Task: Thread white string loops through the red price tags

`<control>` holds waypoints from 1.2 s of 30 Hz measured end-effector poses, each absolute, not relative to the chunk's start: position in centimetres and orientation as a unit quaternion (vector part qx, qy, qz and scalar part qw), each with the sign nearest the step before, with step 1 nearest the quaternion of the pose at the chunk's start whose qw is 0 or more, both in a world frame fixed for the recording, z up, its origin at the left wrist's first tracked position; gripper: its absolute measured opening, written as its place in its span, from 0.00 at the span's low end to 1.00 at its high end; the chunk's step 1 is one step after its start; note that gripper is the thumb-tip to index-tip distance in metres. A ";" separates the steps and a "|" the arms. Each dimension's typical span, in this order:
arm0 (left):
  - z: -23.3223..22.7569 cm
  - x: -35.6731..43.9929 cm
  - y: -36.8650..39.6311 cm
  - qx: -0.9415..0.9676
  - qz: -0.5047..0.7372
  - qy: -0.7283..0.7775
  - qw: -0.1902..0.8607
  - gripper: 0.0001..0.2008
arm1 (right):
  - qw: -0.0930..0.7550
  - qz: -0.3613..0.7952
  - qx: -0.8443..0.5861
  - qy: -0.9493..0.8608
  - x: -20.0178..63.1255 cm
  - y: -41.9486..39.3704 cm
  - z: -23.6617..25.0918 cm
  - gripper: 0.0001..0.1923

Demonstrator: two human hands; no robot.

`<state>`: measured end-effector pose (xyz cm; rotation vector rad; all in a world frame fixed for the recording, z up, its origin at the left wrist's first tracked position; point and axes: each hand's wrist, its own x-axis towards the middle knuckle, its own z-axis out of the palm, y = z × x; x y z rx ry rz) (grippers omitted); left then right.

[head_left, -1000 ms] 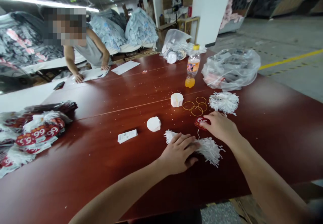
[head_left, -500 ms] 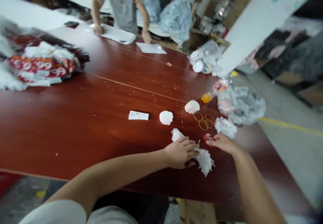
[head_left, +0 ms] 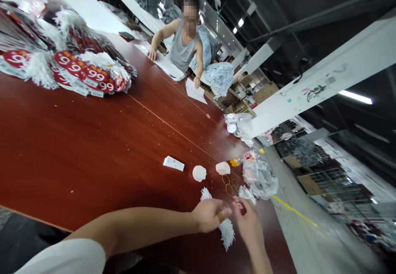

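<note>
Head view now tilts hard, with the table (head_left: 93, 142) running off to the far left. Half a second ago both my hands lay flat on it, the left pressing the white tassel bundle, the right over the red tag. Now both are lifted just off the wood and drawn together at the near right. My left hand (head_left: 208, 215) is closed, thumb and fingers pinching what looks like a strand from the tassel bundle (head_left: 227, 232), which shows below and between my hands. My right hand (head_left: 249, 224) holds the red tag (head_left: 240, 205) at its fingertips, touching or almost touching the left; I cannot tell which.

So the pieces have gone from lying flat to being held, tag against string: I judge the joining step is under way.

Rubber bands (head_left: 229, 185) lie just beyond, with a second tassel bundle (head_left: 246, 193) to their right. Two white lumps (head_left: 199, 173) sit beyond. Far left, a heap of finished tags (head_left: 89, 76). Another person (head_left: 184, 47) leans over paper at the far edge.
</note>
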<state>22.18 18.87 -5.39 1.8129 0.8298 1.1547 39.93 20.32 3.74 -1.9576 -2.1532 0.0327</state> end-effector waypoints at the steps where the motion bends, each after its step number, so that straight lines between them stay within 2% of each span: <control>1: -4.7 21.1 18.6 0.671 0.451 0.359 0.466 0.20 | 0.093 -0.012 -0.637 -0.765 37.8 19.5 3.8 0.17; 4: -3.7 16.7 18.2 0.606 0.423 0.414 0.531 0.19 | 0.099 -0.023 -0.571 -0.815 31.9 17.9 3.4 0.15; 8: -4.1 10.0 18.0 0.662 0.391 0.433 0.470 0.17 | 0.143 0.192 -0.514 -0.824 28.0 18.2 2.6 0.25; 10: -4.0 7.8 18.1 0.713 0.374 0.411 0.428 0.17 | 0.177 0.272 -0.513 -0.795 27.6 19.3 2.0 0.24; 13: -3.6 6.1 19.4 0.744 0.381 0.419 0.355 0.19 | 0.210 0.333 -0.543 -0.742 28.1 21.8 1.3 0.23; 17: -4.7 4.4 23.0 0.753 0.393 0.503 0.160 0.19 | 0.272 0.277 -0.629 -0.673 29.7 26.4 0.5 0.26; 20: -6.9 2.8 24.8 0.794 0.324 0.508 0.078 0.25 | 0.255 0.244 -0.636 -0.686 30.7 29.6 -1.0 0.22; 25: -9.0 0.4 24.2 0.823 0.263 0.500 0.060 0.22 | 0.251 0.227 -0.655 -0.676 29.9 31.2 -4.1 0.15; 31: -7.3 -0.1 22.9 0.832 0.256 0.491 0.017 0.23 | 0.280 0.195 -0.678 -0.651 30.8 27.9 -2.9 0.19; 33: -5.6 1.5 23.3 0.841 0.276 0.465 0.011 0.23 | 0.244 0.200 -0.669 -0.673 32.2 26.0 -2.1 0.14; 36: -3.4 5.9 25.0 0.867 0.278 0.411 0.048 0.16 | 0.180 0.199 -0.664 -0.698 34.3 23.4 -2.2 0.08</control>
